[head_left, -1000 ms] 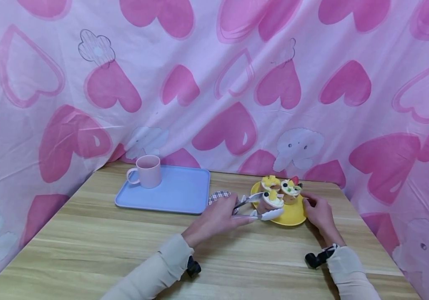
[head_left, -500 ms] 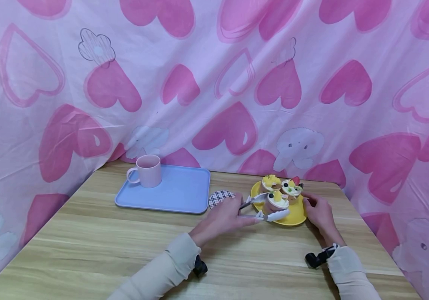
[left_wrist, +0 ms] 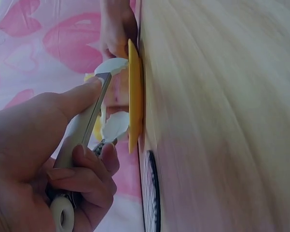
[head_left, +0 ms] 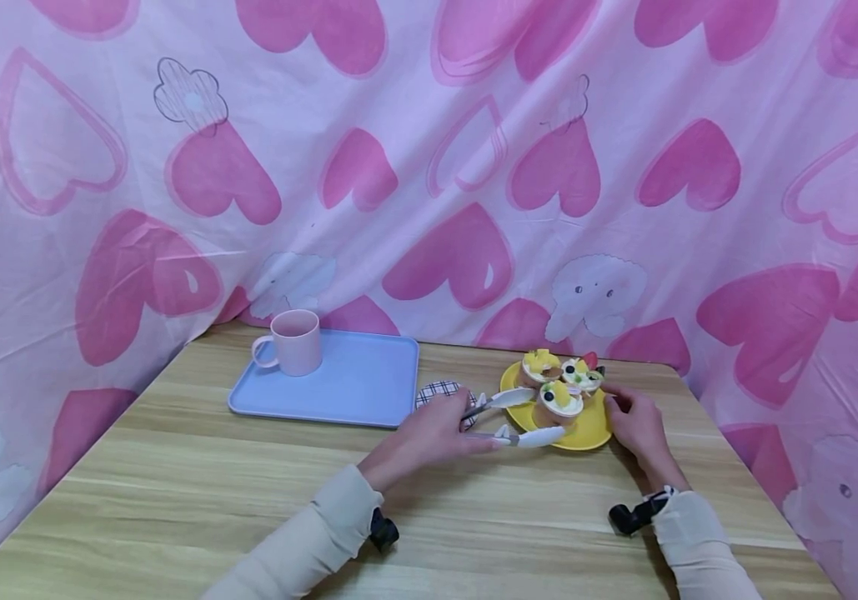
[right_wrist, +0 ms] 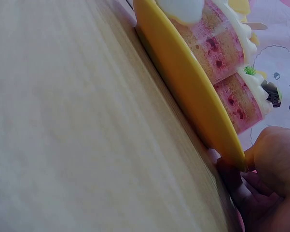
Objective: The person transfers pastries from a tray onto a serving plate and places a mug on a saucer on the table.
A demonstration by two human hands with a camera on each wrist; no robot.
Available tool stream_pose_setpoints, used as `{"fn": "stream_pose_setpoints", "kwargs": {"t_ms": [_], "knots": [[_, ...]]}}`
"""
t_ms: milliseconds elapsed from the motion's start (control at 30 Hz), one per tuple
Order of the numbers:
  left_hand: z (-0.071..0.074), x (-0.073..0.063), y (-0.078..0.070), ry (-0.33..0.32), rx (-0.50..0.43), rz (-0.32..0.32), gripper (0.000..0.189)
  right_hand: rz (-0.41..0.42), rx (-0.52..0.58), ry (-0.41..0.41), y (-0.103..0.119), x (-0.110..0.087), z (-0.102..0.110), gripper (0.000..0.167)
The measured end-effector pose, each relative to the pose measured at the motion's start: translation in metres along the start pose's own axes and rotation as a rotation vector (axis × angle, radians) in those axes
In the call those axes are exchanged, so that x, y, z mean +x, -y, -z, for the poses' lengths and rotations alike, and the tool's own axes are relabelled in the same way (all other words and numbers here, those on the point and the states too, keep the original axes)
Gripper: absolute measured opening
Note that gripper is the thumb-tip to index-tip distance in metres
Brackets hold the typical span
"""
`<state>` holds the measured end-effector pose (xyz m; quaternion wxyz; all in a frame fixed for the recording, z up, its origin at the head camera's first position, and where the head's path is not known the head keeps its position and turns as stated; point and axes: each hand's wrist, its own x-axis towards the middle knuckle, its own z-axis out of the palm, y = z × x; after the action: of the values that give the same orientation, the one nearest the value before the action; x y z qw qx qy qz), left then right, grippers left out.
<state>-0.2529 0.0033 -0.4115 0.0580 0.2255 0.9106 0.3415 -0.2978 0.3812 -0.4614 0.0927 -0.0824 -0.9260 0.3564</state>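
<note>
My left hand (head_left: 436, 429) holds a pair of tongs (left_wrist: 84, 128) with white tips, thumb on one arm and fingers round the other. The tong tips are spread on either side of the front cup cake (head_left: 559, 403), which is topped with cream and fruit. That cake sits on a yellow plate (head_left: 595, 432), in front of a yellow-topped cake (head_left: 539, 367) and a strawberry-topped one (head_left: 583, 377). At the plate's right edge, my right hand (head_left: 637, 425) pinches the rim, thumb above and fingers below, as the right wrist view (right_wrist: 275, 179) shows.
A blue tray (head_left: 364, 379) lies at the back left, bearing a pink mug (head_left: 298, 343). Between tray and plate is a round checked coaster (head_left: 434, 393), partly hidden behind the left hand. A pink heart-print curtain (head_left: 444, 258) hangs right behind the wooden table (head_left: 489, 517).
The front cake went right on the plate between the tongs. Then the tong tips spread wider and the left hand drew back slightly left. My right hand stayed at the rim.
</note>
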Motion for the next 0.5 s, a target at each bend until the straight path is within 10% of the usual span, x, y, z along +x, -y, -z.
{"fn": "stream_pose_setpoints", "kwargs": {"t_ms": [500], "knots": [[0.011,-0.004,0.021,-0.078,0.003,-0.055,0.067,-0.002,-0.002,0.004,0.001,0.0,0.0,0.044]]}}
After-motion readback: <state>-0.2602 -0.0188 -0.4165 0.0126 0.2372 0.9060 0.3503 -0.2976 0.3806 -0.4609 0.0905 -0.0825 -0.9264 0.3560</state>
